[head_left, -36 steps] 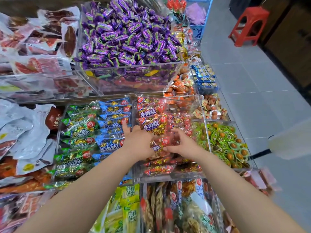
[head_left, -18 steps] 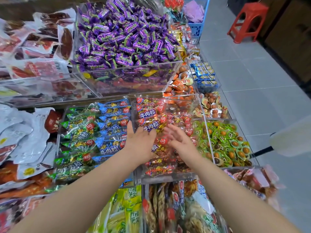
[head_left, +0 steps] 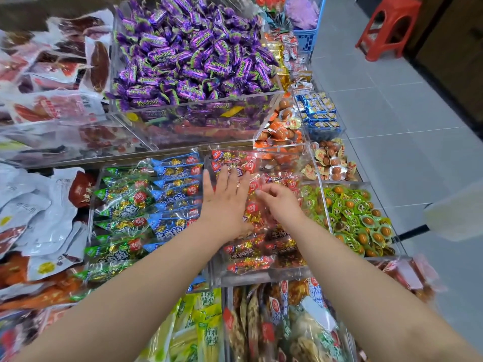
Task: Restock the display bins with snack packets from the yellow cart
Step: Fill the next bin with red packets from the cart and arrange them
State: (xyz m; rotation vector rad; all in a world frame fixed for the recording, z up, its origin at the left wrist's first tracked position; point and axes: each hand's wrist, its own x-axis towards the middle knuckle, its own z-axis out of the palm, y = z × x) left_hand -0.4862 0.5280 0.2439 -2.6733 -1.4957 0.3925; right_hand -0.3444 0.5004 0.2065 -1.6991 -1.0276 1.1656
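A: Left grip [head_left: 224, 202] spread flat, fingers straight, pressing down on the red snack packets [head_left: 251, 254]!
B: Right grip [head_left: 282, 205] just beside it, fingers curled onto the same pile. Pinching one or not, I can't tell.
A: All inside the clear bin [head_left: 261, 276], green and blue packets [head_left: 125, 205] to its left, purple candies [head_left: 193, 53] behind.

My feed is bright and evenly lit, with soft light that seems to come from overhead; shadows are faint, just thin ones between the goods; the clear bin walls [head_left: 198, 111] throw white glare and reflections; foil on the purple candies [head_left: 188, 56] sparkles; the floor tiles [head_left: 392, 142] show a dull sheen; the wide lens bows straight edges toward the corners; the centre is fairly sharp; packets [head_left: 261, 330] along the near edge smear with blur; a white object [head_left: 454, 212] on the right is blurred beyond telling.
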